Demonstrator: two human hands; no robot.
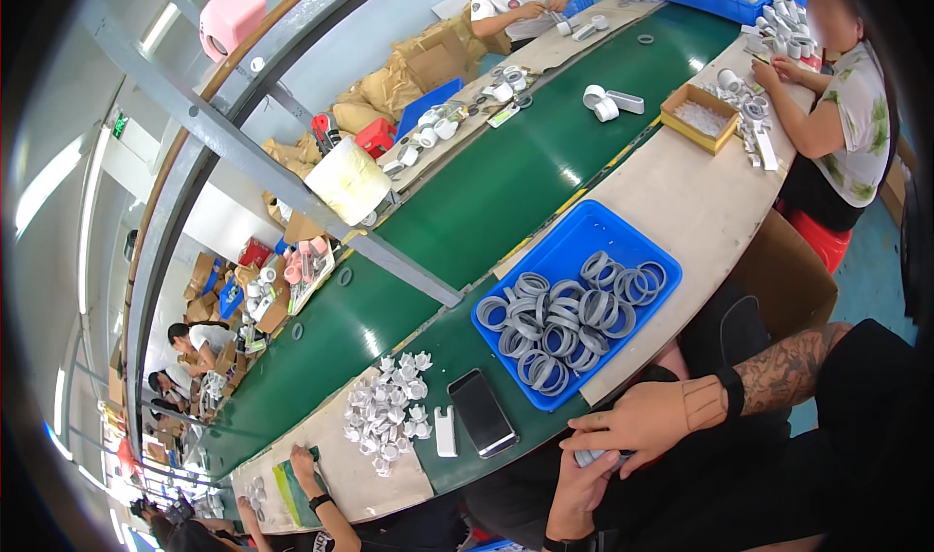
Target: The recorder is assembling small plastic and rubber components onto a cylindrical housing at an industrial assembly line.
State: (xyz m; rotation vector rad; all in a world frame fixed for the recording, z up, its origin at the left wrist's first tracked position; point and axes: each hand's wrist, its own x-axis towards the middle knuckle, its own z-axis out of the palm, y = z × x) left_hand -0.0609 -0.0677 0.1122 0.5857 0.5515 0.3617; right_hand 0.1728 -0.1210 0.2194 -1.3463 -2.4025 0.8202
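Observation:
Low on the right, my left hand [584,484] and my right hand [662,421] meet in front of my dark clothing. Between them is a small grey piece [587,457], mostly covered by my fingers, so its full shape is hidden. The left hand grips it from below, while the right hand's fingers curl over it from above. Just beyond my hands lies a blue tray [484,311] with a pile of grey rings [555,340] in it. A black phone [483,413] rests to the tray's left, beside a white flat plastic part [445,431].
White plastic parts [384,411] are heaped on cardboard at the left. A green conveyor belt [467,194] runs past the bench, with a grey post [292,192] before it. Co-workers sit at both sides; one at the right has a yellow box [686,134] nearby.

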